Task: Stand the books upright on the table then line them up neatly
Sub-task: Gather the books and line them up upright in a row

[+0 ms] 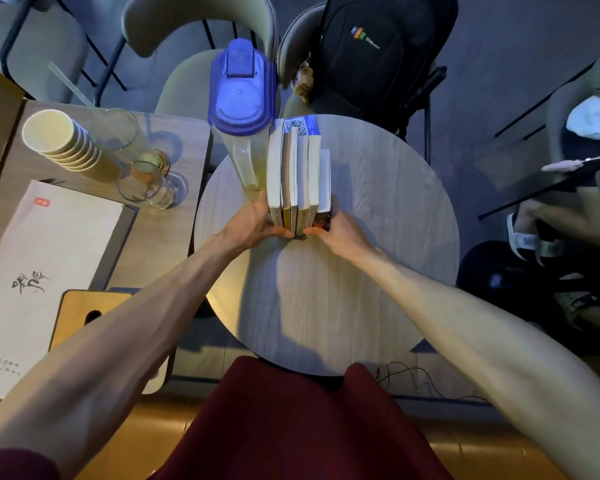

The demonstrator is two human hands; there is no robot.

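Several books [297,171] stand upright side by side in a tight row on the round wooden table [378,209], spines toward me, page tops showing white. My left hand [253,223] holds the row's left side, its thumb across the near spines. My right hand [336,230] holds the right side, its thumb meeting the left one at the spines. The shortest book [324,181] is at the right end. The row's far end touches or nearly touches the pitcher.
A tall clear pitcher with a blue lid [243,109] stands just left of the books. On the left table sit stacked paper cups [59,140], glasses [142,181] and a white paper bag [49,265]. A black backpack [371,53] rests on a chair beyond.
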